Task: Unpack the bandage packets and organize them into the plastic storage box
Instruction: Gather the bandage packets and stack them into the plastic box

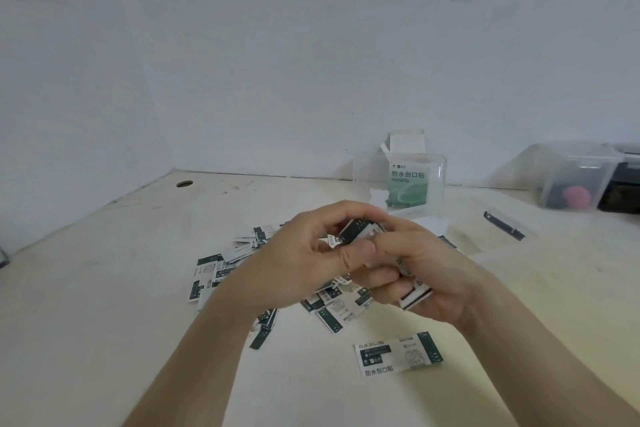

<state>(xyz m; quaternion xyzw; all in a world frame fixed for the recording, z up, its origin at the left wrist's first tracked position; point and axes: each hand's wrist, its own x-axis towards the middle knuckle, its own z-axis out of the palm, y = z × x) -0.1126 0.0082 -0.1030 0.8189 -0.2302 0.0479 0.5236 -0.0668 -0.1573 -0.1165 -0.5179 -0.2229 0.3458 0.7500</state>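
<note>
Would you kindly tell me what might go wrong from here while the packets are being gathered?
The stack held by the left hand and right hand looks uneven, so packets may slip out and scatter. The single packet lying apart from the loose pile could be overlooked. The clear box stands beyond the pile, so a reach towards it might sweep packets aside.
</note>
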